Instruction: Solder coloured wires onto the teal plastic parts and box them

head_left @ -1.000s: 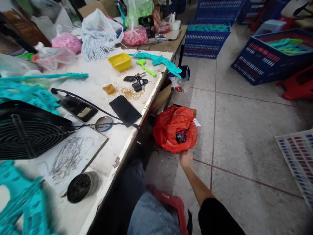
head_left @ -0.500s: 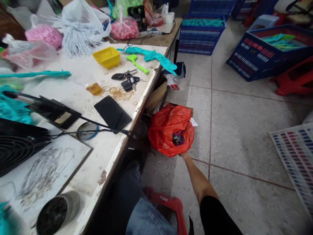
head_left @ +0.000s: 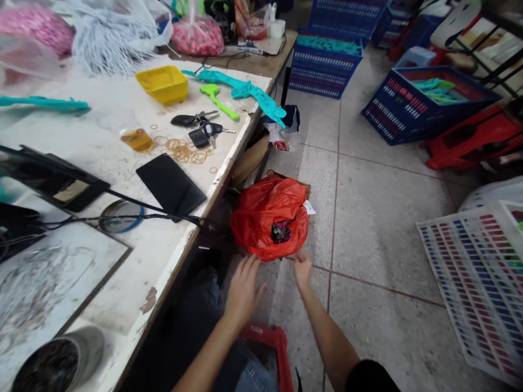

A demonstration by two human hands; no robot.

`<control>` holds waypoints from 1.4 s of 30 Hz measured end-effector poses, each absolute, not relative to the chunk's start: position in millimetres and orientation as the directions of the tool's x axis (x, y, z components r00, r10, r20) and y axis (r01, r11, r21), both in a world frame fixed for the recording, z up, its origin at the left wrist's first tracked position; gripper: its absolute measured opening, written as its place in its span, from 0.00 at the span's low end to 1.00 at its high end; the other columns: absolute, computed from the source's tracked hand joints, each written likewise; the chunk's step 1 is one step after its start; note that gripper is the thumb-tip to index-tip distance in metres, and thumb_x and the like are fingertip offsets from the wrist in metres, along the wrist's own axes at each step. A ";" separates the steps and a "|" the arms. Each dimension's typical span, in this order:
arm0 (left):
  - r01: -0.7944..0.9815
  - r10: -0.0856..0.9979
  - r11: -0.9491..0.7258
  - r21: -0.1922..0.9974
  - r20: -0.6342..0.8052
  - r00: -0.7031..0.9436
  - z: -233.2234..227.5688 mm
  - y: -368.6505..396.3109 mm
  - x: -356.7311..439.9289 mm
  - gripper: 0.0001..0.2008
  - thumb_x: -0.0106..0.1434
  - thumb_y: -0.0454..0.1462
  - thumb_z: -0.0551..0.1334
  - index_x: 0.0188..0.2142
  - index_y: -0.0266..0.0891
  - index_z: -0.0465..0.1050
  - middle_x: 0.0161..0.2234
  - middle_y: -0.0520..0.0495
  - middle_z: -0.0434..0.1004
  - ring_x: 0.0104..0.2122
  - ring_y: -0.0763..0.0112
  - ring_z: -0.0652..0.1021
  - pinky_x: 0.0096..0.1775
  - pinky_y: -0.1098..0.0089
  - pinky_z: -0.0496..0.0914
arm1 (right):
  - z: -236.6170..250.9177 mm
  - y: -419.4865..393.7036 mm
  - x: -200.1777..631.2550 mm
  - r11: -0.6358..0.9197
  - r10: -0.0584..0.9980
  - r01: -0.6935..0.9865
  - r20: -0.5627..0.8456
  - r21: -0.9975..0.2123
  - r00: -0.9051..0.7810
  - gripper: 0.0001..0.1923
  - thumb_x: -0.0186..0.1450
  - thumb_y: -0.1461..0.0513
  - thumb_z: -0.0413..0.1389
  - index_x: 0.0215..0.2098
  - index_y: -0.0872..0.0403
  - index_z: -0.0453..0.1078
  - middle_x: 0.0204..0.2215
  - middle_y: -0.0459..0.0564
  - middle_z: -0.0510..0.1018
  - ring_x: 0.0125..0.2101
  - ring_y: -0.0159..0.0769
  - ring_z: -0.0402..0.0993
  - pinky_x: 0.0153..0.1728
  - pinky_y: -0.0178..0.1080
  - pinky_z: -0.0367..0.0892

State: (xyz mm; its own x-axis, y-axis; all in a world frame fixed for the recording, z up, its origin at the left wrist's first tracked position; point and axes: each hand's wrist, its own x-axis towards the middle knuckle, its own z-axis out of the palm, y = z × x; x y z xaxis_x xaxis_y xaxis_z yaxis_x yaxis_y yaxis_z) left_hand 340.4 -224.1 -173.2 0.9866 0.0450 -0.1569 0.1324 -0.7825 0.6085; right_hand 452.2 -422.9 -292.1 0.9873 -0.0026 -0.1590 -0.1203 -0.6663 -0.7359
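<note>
On the floor, just beside the table (head_left: 122, 305), sits a red plastic bag (head_left: 267, 215). It is puffy and crumpled, and a small bundle of colourful bits (head_left: 281, 232) peeks out of a gap in its front. A brown cardboard box (head_left: 304, 189) shows behind the bag. Both hands reach down to the bag. The left hand (head_left: 243, 286) has its fingers spread wide and holds nothing; its fingertips are right at the bottom edge of the bag. The right hand (head_left: 303, 269) is also at the bottom edge of the bag, on the other side, and it is too blurry to tell if it grips the plastic or only touches it. Below the arms there is a red stool (head_left: 272, 340) and a leg in blue jeans (head_left: 255, 375). Up on the table lie a black phone (head_left: 170, 185), some keys (head_left: 196, 128), a heap of rubber bands (head_left: 186, 151), a yellow tray (head_left: 162, 84) and a green plastic piece (head_left: 218, 99). Farther off on the floor stand blue crates (head_left: 417, 100), and a white tray with rows of colours (head_left: 478, 277) leans at the right.
</note>
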 end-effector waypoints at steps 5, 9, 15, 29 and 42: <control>0.021 -0.123 -0.957 0.290 -0.469 0.875 -194.2 -249.8 426.3 0.25 0.64 0.31 0.55 0.60 0.36 0.66 0.58 0.37 0.70 0.64 0.55 0.61 0.64 0.50 0.50 | -270.7 -462.2 536.4 -0.792 0.480 0.395 -0.075 -0.466 0.874 0.23 0.65 0.68 0.50 0.56 0.47 0.68 0.66 0.52 0.58 0.69 0.48 0.42 0.65 0.62 0.36; 0.030 -0.100 -0.972 0.234 -0.523 0.846 -190.4 -234.1 428.0 0.17 0.65 0.31 0.51 0.44 0.39 0.78 0.44 0.40 0.81 0.49 0.61 0.76 0.59 0.56 0.58 | -267.6 -462.3 583.4 -0.676 0.734 0.662 -0.214 -0.322 0.645 0.12 0.63 0.64 0.57 0.46 0.50 0.74 0.53 0.51 0.75 0.62 0.42 0.59 0.66 0.54 0.45; 0.066 -0.009 -0.983 0.171 -0.403 0.915 -137.9 -205.7 428.4 0.20 0.66 0.32 0.49 0.46 0.38 0.79 0.43 0.36 0.78 0.48 0.55 0.74 0.56 0.55 0.59 | -256.9 -458.8 558.8 -0.669 0.730 0.728 -0.315 -0.150 0.606 0.18 0.68 0.54 0.55 0.51 0.55 0.67 0.50 0.53 0.73 0.48 0.39 0.72 0.49 0.49 0.70; -0.097 -0.144 -0.979 0.178 -0.278 0.950 -127.6 -216.0 395.5 0.24 0.56 0.33 0.61 0.54 0.36 0.73 0.57 0.36 0.69 0.62 0.51 0.61 0.64 0.50 0.45 | -214.9 -409.7 452.0 -0.821 0.571 0.549 -0.242 -0.158 0.785 0.15 0.68 0.55 0.54 0.48 0.56 0.69 0.46 0.51 0.75 0.45 0.36 0.73 0.47 0.47 0.71; 0.445 0.222 -0.685 0.577 -0.416 0.882 -179.6 -217.2 386.8 0.13 0.67 0.33 0.51 0.43 0.41 0.73 0.33 0.46 0.81 0.36 0.67 0.81 0.37 0.73 0.69 | -288.0 -500.8 631.4 -0.942 0.333 0.327 -0.113 -0.071 0.936 0.21 0.67 0.55 0.55 0.55 0.55 0.65 0.54 0.54 0.69 0.52 0.42 0.70 0.51 0.52 0.69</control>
State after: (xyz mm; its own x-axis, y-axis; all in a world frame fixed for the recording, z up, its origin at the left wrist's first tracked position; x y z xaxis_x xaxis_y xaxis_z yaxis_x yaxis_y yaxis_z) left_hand 386.8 -217.2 -179.6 0.8817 0.2222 -0.4163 0.4450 -0.6847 0.5772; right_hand 631.4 -500.8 -288.0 0.9361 0.3332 -0.1130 0.3269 -0.9424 -0.0709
